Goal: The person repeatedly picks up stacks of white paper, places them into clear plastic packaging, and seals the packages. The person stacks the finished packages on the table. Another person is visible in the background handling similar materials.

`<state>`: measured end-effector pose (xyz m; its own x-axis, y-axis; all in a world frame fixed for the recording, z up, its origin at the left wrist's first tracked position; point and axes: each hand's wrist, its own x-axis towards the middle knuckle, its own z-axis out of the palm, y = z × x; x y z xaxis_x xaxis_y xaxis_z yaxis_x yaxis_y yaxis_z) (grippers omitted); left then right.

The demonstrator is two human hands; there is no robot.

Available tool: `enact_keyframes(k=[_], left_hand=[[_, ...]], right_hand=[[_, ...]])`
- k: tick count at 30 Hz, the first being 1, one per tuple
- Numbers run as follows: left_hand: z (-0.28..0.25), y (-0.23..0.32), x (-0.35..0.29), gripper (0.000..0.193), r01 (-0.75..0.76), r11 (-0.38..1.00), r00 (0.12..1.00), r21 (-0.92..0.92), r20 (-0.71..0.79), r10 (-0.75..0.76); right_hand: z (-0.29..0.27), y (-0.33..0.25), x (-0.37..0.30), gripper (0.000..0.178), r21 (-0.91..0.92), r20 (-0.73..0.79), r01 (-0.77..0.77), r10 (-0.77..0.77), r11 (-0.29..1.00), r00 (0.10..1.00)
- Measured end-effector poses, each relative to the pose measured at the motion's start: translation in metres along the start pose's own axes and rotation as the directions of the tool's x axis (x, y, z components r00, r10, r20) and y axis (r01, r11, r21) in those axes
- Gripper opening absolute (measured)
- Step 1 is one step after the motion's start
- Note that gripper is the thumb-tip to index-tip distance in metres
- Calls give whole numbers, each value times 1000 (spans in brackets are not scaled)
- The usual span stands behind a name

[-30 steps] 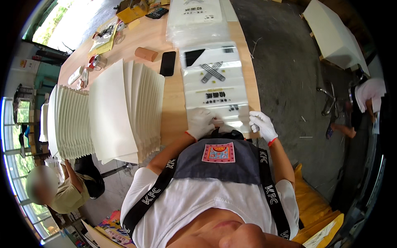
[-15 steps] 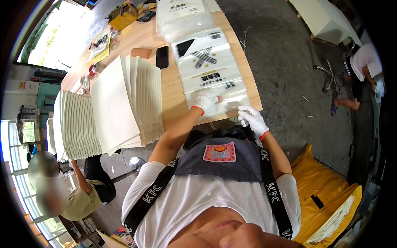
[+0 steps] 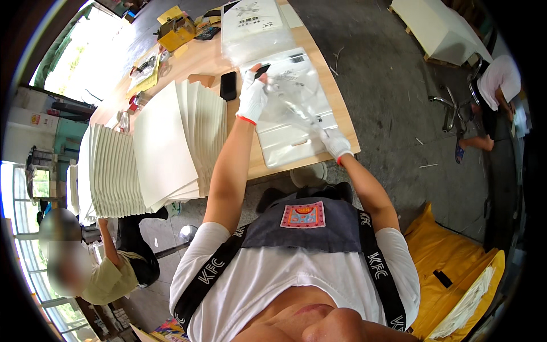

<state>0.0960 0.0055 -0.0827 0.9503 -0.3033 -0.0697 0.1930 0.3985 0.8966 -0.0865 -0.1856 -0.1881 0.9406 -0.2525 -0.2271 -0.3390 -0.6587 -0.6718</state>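
A clear plastic bag (image 3: 285,151) with black print and a handle slot lies on other flat bags at the table's near right. Its upper film is lifted and creased between my hands. My left hand (image 3: 252,98), in a white glove with bare fingertips, is closed on the film by the bag's left side, next to a black printed patch. At the bag's right edge my gloved right hand (image 3: 336,143) pinches the film, its fingertips partly hidden by glare and folds. Left of the bags, a black phone (image 3: 228,86) lies flat.
Tall fanned stacks of cream paper sheets (image 3: 162,142) stand on the table's left. Further back are a pile of bags (image 3: 253,28), a calculator (image 3: 207,33) and a yellow box (image 3: 175,34). One person sits at lower left, another at far right. A yellow sack (image 3: 456,273) stands at right.
My left hand has moved up and away along the bag's left side. My right hand has come onto the bag's right edge. The printed film, flat before, is now lifted and crumpled.
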Motion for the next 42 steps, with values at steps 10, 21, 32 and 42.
enact_keyframes(k=[10, 21, 32, 42], left_hand=[[79, 38, -59, 30, -396, 597, 893, 697, 443, 75], [-11, 86, -237, 41, -542, -99, 644, 834, 488, 589], [-117, 74, -325, 31, -21, -190, 599, 981, 165, 784], [-142, 53, -346, 29, -169, 234, 534, 958, -110, 838]], right_hand=[[43, -30, 84, 56, -563, -170, 540, -727, 626, 665], [-153, -221, -41, 37, -234, 407, 437, -320, 869, 855], [70, -308, -76, 44, 526, 665, 141, -509, 839, 546], [52, -339, -94, 35, 503, 812, -341, -298, 794, 502]])
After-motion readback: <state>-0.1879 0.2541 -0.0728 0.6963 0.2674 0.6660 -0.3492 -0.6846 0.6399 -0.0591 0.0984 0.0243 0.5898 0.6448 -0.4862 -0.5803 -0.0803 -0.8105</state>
